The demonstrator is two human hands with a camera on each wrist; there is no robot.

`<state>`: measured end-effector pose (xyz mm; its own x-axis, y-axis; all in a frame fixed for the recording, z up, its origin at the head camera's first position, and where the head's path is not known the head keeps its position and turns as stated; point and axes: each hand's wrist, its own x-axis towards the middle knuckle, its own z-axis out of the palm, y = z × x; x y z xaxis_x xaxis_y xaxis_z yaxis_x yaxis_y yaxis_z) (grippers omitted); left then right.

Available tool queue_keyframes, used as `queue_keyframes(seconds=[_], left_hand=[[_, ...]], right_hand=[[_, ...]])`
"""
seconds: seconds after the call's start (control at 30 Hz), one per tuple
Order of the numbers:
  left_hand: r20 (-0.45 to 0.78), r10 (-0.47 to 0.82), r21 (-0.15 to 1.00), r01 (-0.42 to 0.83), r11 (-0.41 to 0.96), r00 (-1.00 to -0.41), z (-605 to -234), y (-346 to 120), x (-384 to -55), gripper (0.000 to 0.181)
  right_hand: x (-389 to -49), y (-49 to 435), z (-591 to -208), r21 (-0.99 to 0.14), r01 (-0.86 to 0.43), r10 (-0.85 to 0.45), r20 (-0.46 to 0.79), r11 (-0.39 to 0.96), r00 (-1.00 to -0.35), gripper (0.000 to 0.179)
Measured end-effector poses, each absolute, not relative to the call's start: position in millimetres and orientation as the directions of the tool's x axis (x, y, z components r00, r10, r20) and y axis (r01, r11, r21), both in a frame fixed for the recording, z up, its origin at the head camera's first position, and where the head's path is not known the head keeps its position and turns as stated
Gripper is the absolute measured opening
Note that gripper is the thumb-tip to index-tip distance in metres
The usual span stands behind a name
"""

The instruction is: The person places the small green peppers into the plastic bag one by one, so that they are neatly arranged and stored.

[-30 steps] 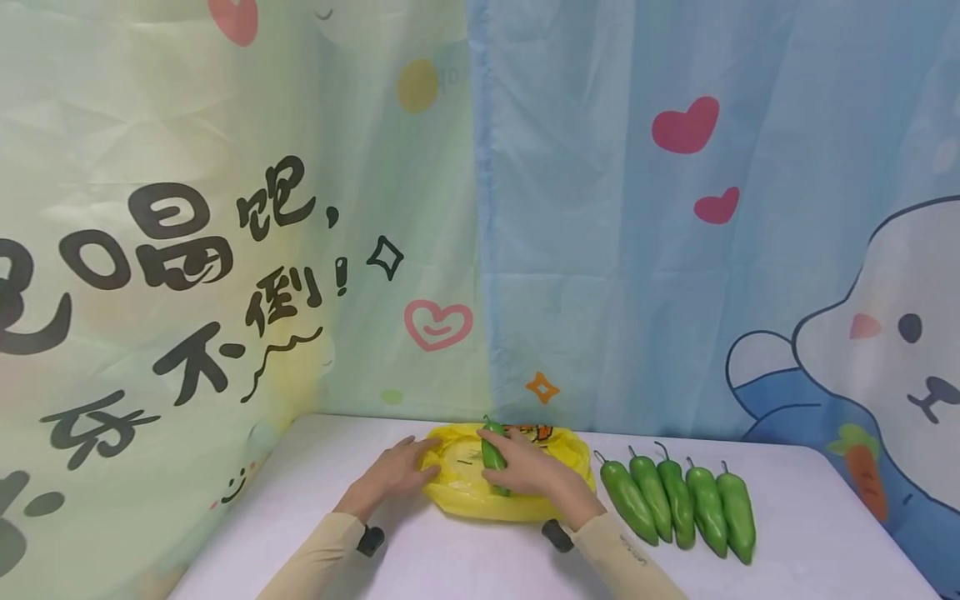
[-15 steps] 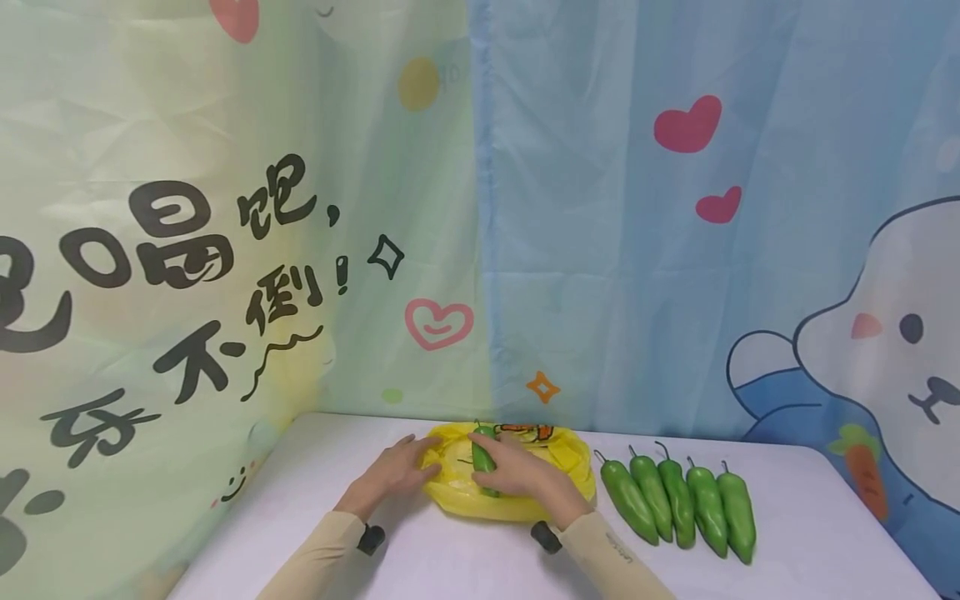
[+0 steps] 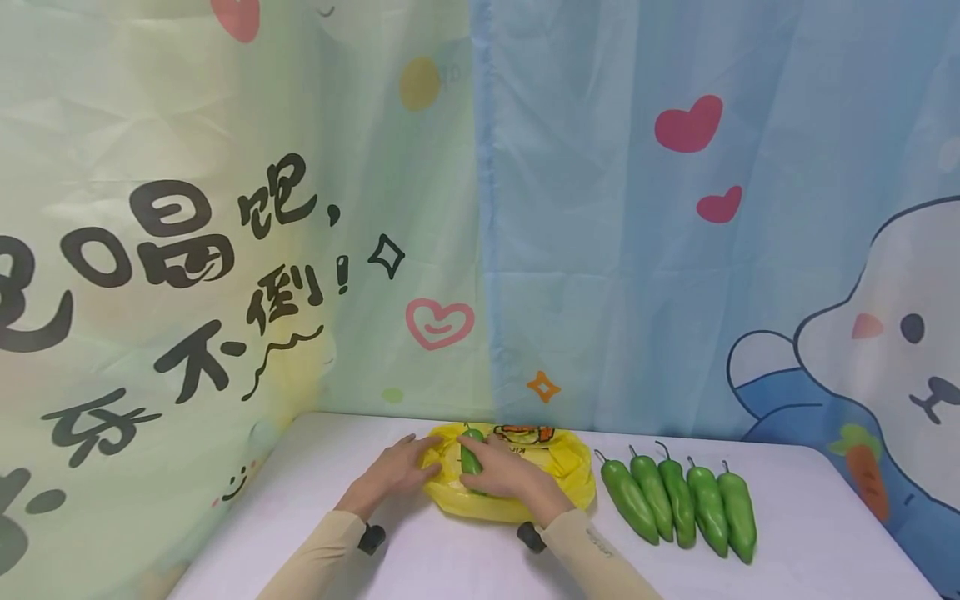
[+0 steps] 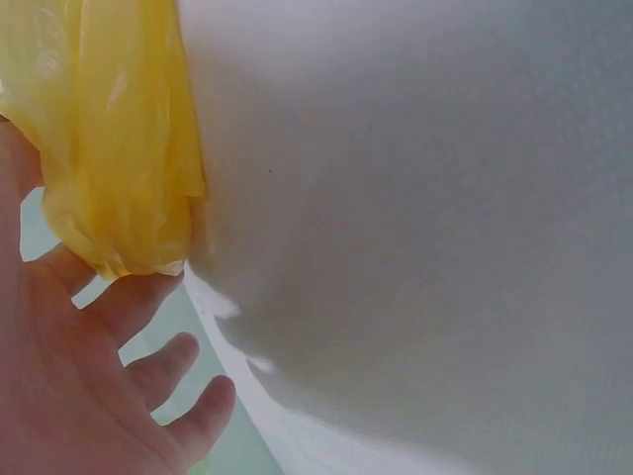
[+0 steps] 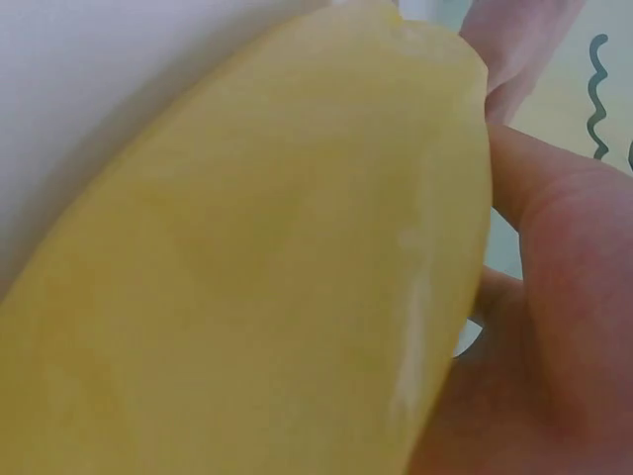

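In the head view, a yellow plastic bag (image 3: 491, 507) lies with its mouth spread on the white table. My right hand (image 3: 508, 469) grips a green pepper (image 3: 471, 457) over the bag's opening, stem pointing away from me. My left hand (image 3: 392, 472) rests at the bag's left rim. From the left wrist, the bag (image 4: 124, 129) hangs across the thumb and first fingers of that hand (image 4: 74, 366), whose fingers are loosely spread. The right wrist view is mostly bag wall (image 5: 237, 247), with the right hand (image 5: 579, 307) behind it; the pepper is hidden there.
To the right of the bag, several green peppers (image 3: 679, 504) lie side by side on the white table (image 3: 450, 562). A printed curtain (image 3: 555, 250) hangs behind the table and along its left side.
My right hand has moved left across the bag with the green pepper in its grip, uncovering more of the bag's print. The left hand has stayed at the left rim.
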<state>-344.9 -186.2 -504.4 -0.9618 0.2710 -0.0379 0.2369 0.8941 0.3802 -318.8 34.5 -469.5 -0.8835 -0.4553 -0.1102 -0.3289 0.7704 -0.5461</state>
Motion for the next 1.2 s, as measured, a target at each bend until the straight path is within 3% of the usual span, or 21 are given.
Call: queue_keyframes(seconds=[0.73, 1.2], left_hand=[[-0.016, 0.283, 0.381, 0.256, 0.889, -0.959, -504, -186, -343, 0.053], [-0.012, 0.288, 0.376, 0.263, 0.888, -0.957, -502, -185, -340, 0.053]], right_hand=[[-319, 5, -482, -0.582, -0.221, -0.318, -0.068, 0.783, -0.946, 0.068], [-318, -5, -489, -0.544, -0.229, -0.291, -0.030, 0.807, -0.956, 0.066]])
